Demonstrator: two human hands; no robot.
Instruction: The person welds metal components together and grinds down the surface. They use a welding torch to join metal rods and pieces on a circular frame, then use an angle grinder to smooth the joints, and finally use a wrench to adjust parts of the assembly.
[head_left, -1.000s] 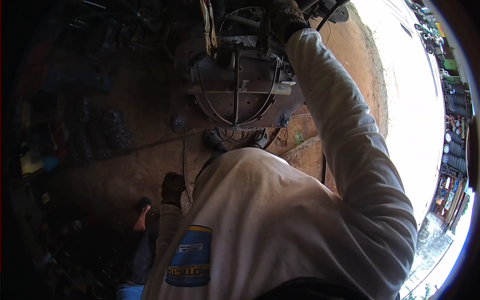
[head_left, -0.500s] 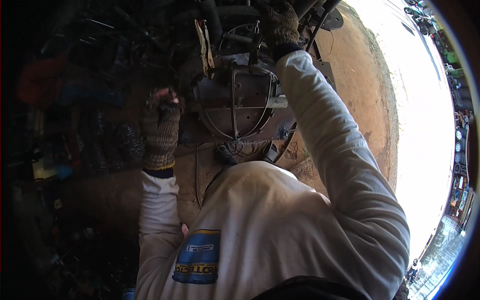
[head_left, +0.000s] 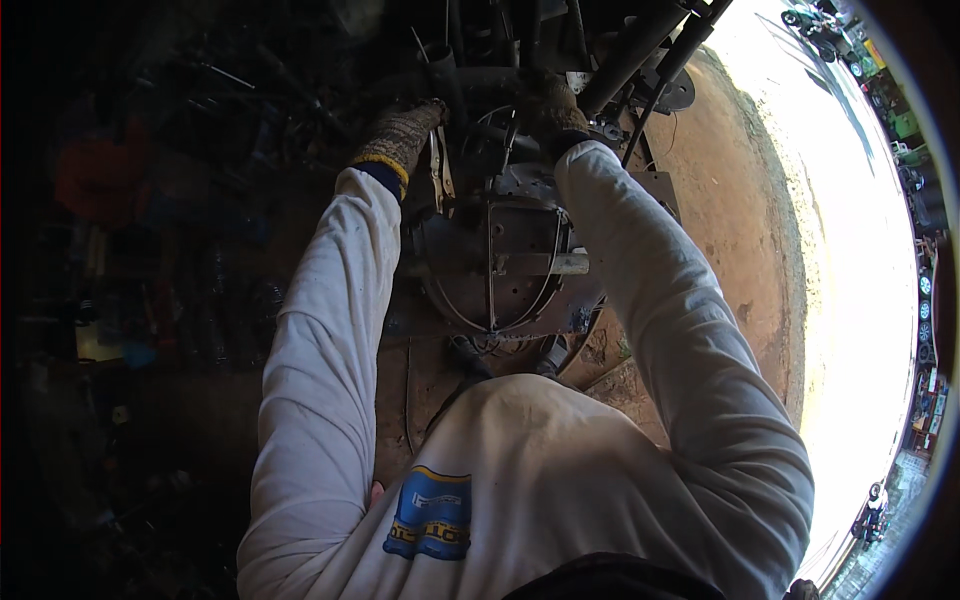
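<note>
My left hand (head_left: 405,132), in a knitted work glove, reaches to the far side of a metal workpiece. Its fingertips are beside the upper end of locking pliers (head_left: 440,172); whether they touch is unclear. The pliers hang at the edge of a round frame of bent metal rods (head_left: 490,270) with a crossbar (head_left: 545,264). Farther right, my right hand (head_left: 553,108), also gloved, is among dark pipes and metal parts. Deep shadow hides its fingers and anything in them. A dark clamp-like tool (head_left: 511,140) stands close to its left.
Thick dark tubes (head_left: 640,60) slant up at the far right of the workpiece. Metal clutter lies in shadow on the left, near a reddish-orange object (head_left: 100,180). Bare earth ground (head_left: 740,200) stretches right toward a bright strip. My feet (head_left: 550,355) are below the workpiece's near edge.
My left hand has moved forward and right, from beside the round frame to the locking pliers. My right hand stays among the pipes. The view has tilted, so the workpiece appears lower.
</note>
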